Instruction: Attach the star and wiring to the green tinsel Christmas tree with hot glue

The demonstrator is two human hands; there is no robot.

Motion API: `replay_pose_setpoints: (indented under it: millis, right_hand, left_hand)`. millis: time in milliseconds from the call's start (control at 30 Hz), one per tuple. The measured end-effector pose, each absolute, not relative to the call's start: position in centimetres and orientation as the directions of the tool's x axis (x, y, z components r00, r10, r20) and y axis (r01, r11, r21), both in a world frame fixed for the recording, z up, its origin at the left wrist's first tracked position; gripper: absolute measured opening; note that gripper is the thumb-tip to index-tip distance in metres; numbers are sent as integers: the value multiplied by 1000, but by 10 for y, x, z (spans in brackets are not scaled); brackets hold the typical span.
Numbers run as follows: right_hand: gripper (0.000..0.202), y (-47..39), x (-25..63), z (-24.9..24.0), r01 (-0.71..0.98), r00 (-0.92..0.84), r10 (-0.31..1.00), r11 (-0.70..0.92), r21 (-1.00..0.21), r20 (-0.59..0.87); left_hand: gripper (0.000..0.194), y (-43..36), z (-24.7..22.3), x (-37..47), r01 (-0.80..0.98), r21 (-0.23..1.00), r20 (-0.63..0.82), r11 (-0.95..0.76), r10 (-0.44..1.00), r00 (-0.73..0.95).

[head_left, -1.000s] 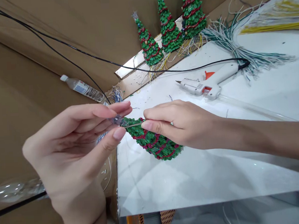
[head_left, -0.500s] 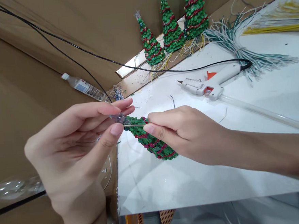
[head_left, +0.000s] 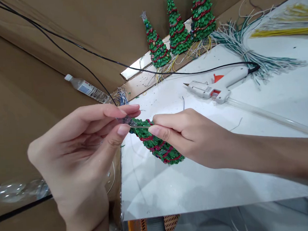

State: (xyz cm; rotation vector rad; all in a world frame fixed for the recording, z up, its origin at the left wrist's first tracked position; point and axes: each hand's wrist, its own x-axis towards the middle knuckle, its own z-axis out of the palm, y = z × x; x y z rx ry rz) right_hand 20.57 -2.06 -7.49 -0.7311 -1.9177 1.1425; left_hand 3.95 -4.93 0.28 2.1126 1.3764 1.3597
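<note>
Much of the left side of my remote view is taken by the left hand (head_left: 85,152), thumb and fingers pinched on a clear star (head_left: 125,120). From beside that thumb a thin metal rod (head_left: 140,127) runs rightward. Next is the green tree (head_left: 160,146), tilted over the white table (head_left: 214,188), its tip at the star. The right hand (head_left: 189,137) is closed on the rod. Further right I see a glue gun (head_left: 220,86), then bundled wires (head_left: 255,54).
</note>
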Motion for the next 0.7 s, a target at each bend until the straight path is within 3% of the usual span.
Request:
replay_pose_setpoints:
  millis: [267,700]
  right_hand:
    - [37,-18,208,-74,117,-567,761,453,-884,315]
    - [35,-10,208,-83,117,-562,645,681,-723,517]
  left_hand:
    - [20,-45,2,41,537,667,546,-516,829,118]
    - [12,-48,0,46,535,674,575,-509,816,51]
